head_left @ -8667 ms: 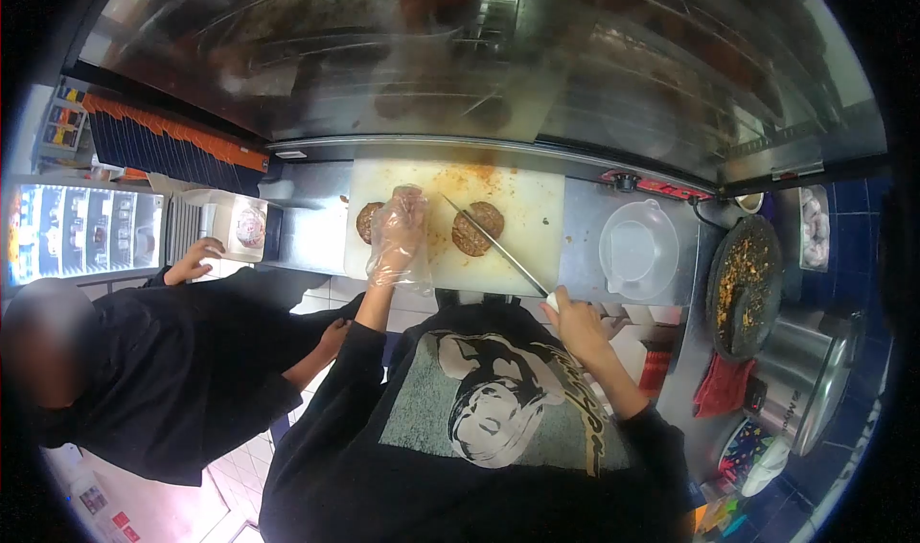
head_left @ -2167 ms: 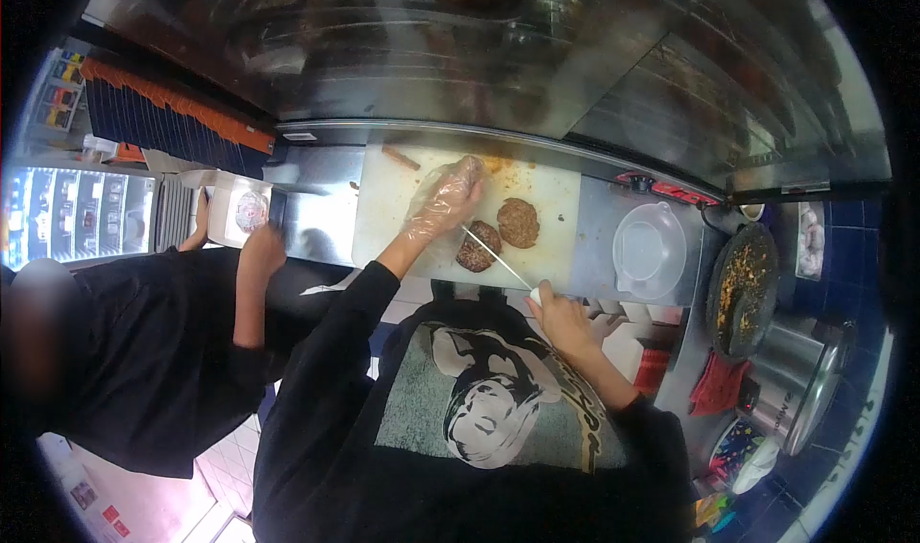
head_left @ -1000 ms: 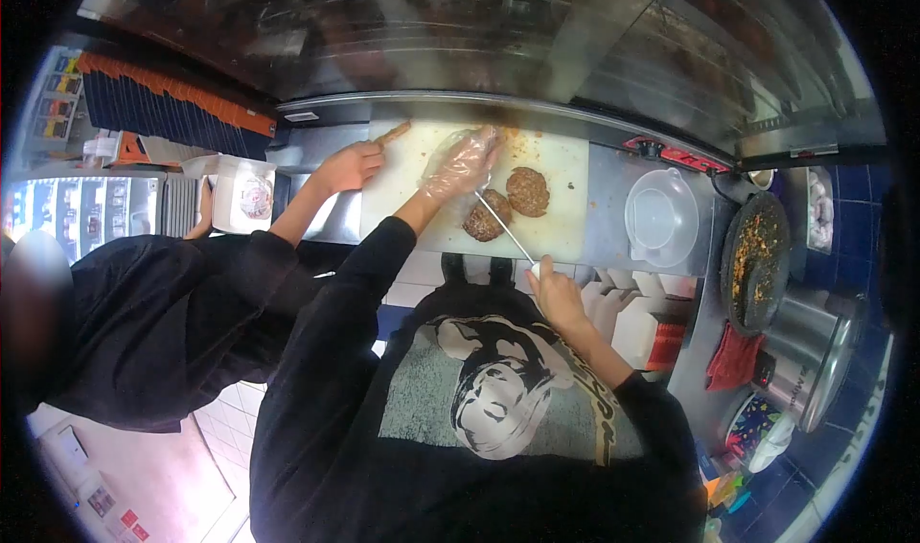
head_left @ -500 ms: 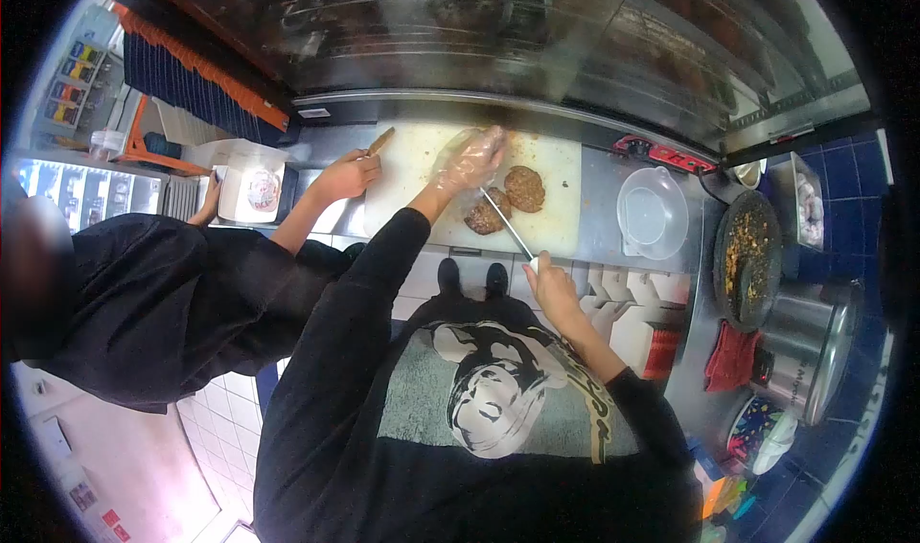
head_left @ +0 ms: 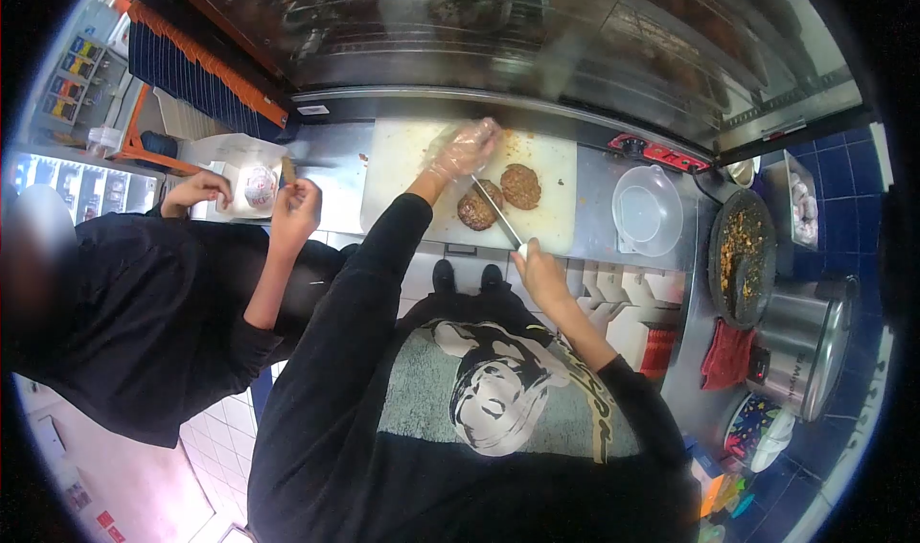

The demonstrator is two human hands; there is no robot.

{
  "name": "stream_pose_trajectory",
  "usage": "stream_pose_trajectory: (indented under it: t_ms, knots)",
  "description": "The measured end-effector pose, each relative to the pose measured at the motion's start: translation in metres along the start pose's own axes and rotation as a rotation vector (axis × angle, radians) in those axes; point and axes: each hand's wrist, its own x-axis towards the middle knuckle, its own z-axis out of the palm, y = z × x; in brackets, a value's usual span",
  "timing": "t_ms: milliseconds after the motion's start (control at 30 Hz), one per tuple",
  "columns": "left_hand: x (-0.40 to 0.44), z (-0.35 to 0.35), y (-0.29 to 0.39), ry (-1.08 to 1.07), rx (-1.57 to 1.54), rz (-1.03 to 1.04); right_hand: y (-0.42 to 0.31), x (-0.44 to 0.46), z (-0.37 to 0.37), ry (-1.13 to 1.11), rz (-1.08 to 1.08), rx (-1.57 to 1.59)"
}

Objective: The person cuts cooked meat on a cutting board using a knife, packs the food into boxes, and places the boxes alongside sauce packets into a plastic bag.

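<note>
On the white cutting board (head_left: 402,198) lie two round brown patties side by side, a left one (head_left: 475,213) and a right one (head_left: 520,186). My right hand (head_left: 539,273) is closed round the white handle of a long knife (head_left: 502,222), whose blade slants up and left across the left patty. My left hand (head_left: 468,148), in a clear plastic glove, is above the board beyond the left patty, near the blade's tip. Its fingers are bunched together; what they hold, if anything, is hidden by the glove.
At the left, a co-worker (head_left: 144,294) holds a small brown piece (head_left: 287,169) beside an open box (head_left: 225,150) with a wrapped item. To the right are a clear plastic bowl (head_left: 647,209), a dark stone dish with crumbs (head_left: 742,255) and a steel pot (head_left: 800,351).
The co-worker's hand has moved left from the board's edge to the box, carrying the brown piece. The knife, previously held farther right, now lies across the left patty. My left hand has shifted slightly left.
</note>
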Motion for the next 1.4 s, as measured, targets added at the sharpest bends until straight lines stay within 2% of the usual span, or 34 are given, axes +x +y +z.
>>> stream_pose_trajectory:
  t_ms: [233, 300, 333, 400, 433, 467, 667, 800, 867, 1033, 1100, 1167, 1333, 1400]
  knots:
    - [0.004, -0.036, 0.014, -0.071, -0.002, -0.030, -0.009, 0.009, -0.017, -0.008, -0.035, -0.066]
    - [0.002, -0.044, 0.017, 0.085, -0.146, 0.056, -0.014, 0.002, -0.024, -0.041, -0.006, -0.045]
    - [0.001, -0.051, 0.021, 0.082, -0.149, 0.053, -0.017, -0.001, -0.028, -0.045, -0.003, -0.045]
    - [-0.003, -0.064, 0.026, 0.018, -0.098, -0.089, -0.025, -0.003, -0.034, -0.060, -0.022, -0.048]
    - [-0.009, -0.064, 0.023, 0.062, -0.145, -0.003, -0.027, -0.002, -0.032, -0.057, -0.025, -0.051]
    - [-0.012, -0.061, 0.018, 0.065, -0.145, -0.002, -0.029, -0.003, -0.027, -0.066, -0.024, -0.048]
    - [-0.022, -0.042, -0.005, -0.088, -0.048, -0.099, -0.035, -0.009, -0.012, -0.087, 0.006, -0.049]
    - [-0.024, -0.039, -0.006, -0.114, -0.005, -0.062, -0.031, -0.005, -0.004, -0.074, -0.003, -0.078]
    - [-0.025, -0.046, 0.006, -0.107, 0.051, -0.110, -0.031, -0.006, -0.002, -0.094, 0.017, -0.051]
    - [-0.019, -0.024, -0.018, -0.081, 0.040, -0.113, -0.029, 0.003, 0.016, -0.136, 0.078, -0.039]
    - [-0.012, -0.031, -0.014, -0.087, -0.012, -0.120, -0.028, 0.007, 0.023, -0.035, 0.024, 0.048]
    - [-0.020, -0.019, -0.031, -0.065, 0.018, -0.082, -0.031, 0.002, 0.025, -0.019, 0.038, 0.008]
    - [-0.026, -0.023, -0.012, -0.014, 0.050, 0.013, -0.029, -0.011, 0.029, -0.038, 0.108, -0.022]
    - [-0.022, -0.022, -0.007, -0.095, 0.000, -0.081, -0.027, -0.012, 0.028, -0.066, 0.107, -0.027]
